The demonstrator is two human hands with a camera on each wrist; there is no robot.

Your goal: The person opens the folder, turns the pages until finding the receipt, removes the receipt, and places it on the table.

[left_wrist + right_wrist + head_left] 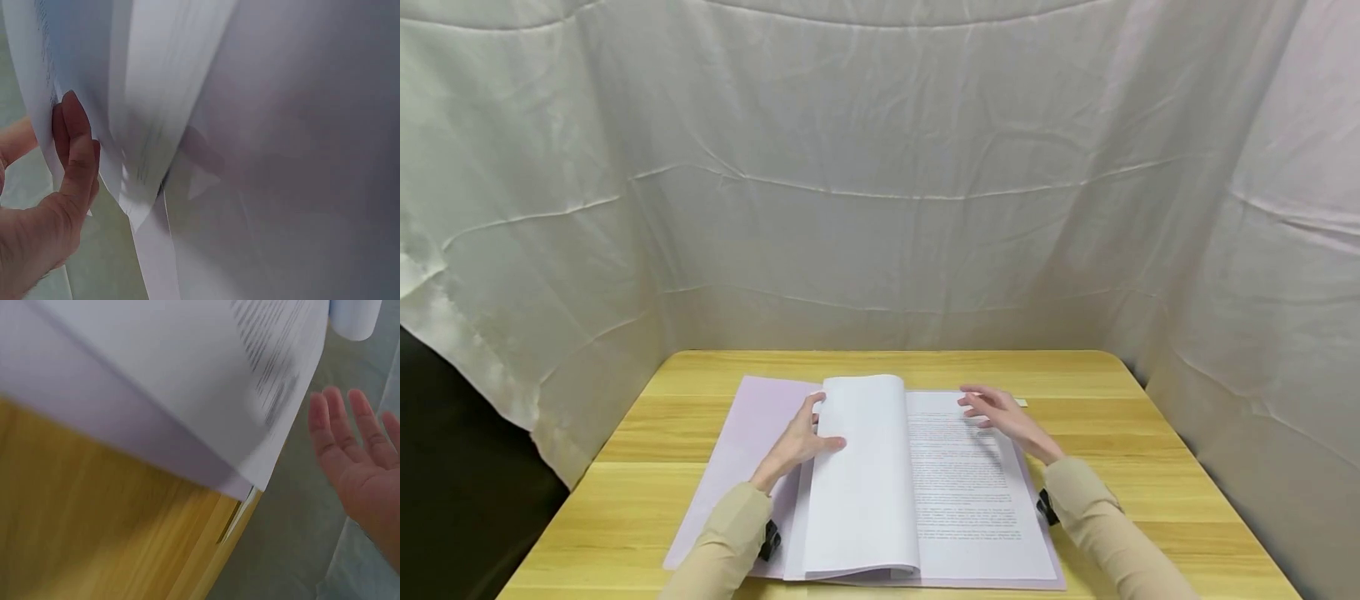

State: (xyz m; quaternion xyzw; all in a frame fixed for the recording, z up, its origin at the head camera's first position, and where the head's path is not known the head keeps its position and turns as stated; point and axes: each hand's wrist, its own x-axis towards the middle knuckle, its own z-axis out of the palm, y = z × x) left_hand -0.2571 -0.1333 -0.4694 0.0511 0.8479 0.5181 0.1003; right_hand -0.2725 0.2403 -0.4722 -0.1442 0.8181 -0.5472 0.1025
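A pale purple folder (730, 467) lies spread on the table with a stack of paper in it. My left hand (797, 442) grips the left edge of some turned sheets (865, 492), which bow upward in a curve over the left side. In the left wrist view, the fingers of that hand (72, 181) are on one face of the paper and the thumb is on the other. My right hand (1006, 417) hovers above the upper right of the printed page (962, 500), holding nothing. The right wrist view shows its fingers (364, 428) spread and loosely bent, apart from the paper.
The wooden table (1150, 500) extends on both sides of the folder. A small white piece (1021, 402) shows beyond the right hand. Grey-white cloth (880, 250) hangs behind the table and on both sides. A dark area (460, 467) lies at the lower left.
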